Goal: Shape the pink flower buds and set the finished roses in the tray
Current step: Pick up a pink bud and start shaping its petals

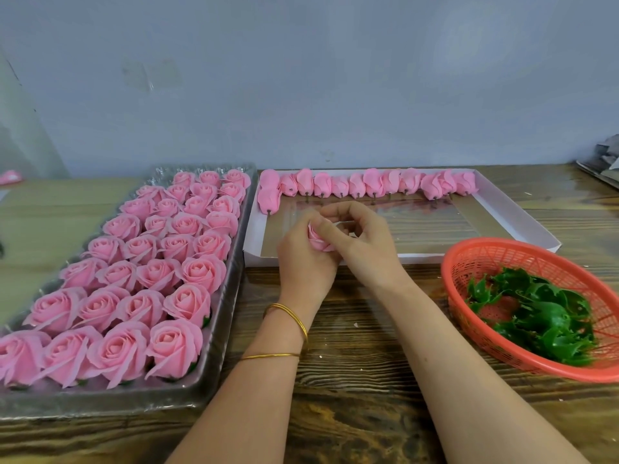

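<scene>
Progress: the tray (pixel 100 405) at the surface's left edge is nearly full. Finished roses (pixel 174 343) fill its cells from the near edge back, w/ only a few clear cells bare at its far-left corner. Mid-surface, both hands work one bud (pixel 317 242): the left hand (pixel 303 262) cups & grips it from below, and the right hand (pixel 363 234) pinches its outer petals from above. So shaping is under way & this one isn't in the tray yet. Left to do, prob.: approx a dozen unshaped buds (pixel 371 184) lined along the far edge of the white box (pixel 522 222), plus a couple at its far-left corner.

Materials: the surface (pixel 351 380) is dark, rough-grained wood. Two thin gold bangles (pixel 291 313) sit on the left wrist. The tray is thin, glossy clear plastic. Roses look soft & matte, round w/ layered petals. The basket (pixel 502 259) at the right edge is red-orange plastic mesh, holding glossy, spiky green calyx pieces (pixel 542 319). The box is white card w/ a shiny floor. The buds are tight & oblong, w/ short dark stubs.
</scene>
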{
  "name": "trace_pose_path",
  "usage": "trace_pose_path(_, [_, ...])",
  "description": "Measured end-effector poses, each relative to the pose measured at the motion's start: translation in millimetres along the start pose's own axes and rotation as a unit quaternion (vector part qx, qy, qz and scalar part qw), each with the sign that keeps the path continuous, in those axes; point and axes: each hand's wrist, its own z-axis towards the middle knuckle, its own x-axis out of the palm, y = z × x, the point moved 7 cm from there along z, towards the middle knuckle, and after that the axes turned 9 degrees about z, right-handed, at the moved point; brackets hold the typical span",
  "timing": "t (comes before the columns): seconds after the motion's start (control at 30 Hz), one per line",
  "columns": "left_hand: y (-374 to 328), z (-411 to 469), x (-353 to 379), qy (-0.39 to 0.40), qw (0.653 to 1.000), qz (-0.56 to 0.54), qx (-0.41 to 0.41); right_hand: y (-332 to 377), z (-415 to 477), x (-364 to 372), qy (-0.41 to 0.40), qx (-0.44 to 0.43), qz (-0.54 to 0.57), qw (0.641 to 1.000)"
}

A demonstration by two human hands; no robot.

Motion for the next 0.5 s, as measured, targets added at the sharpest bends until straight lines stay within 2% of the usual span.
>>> trace_pose_path(0.1, [-2, 1, -3, -0.008, 1.0, 0.012, -0.002, -1, 0, -2, 0.002, 0.004, 0.037, 0.999])
trace_pose_path(0.23, [-8, 0, -8, -0.023, 1.0, -0.001, 0.004, -9, 1, -3, 0.018, 0.06, 0.139, 0.988])
trace_pose_path(0.37, [-8, 1, -13, -0.054, 0.999, -0.001, -0.009, -11, 3, -5, 0.048, 0.069, 0.164, 0.983])
trace_pose_path(0.5, [-4, 4, -12, -0.054, 0.997, -0.039, -0.045, -9, 1, 0, 0.101, 0.043, 0.145, 0.983])
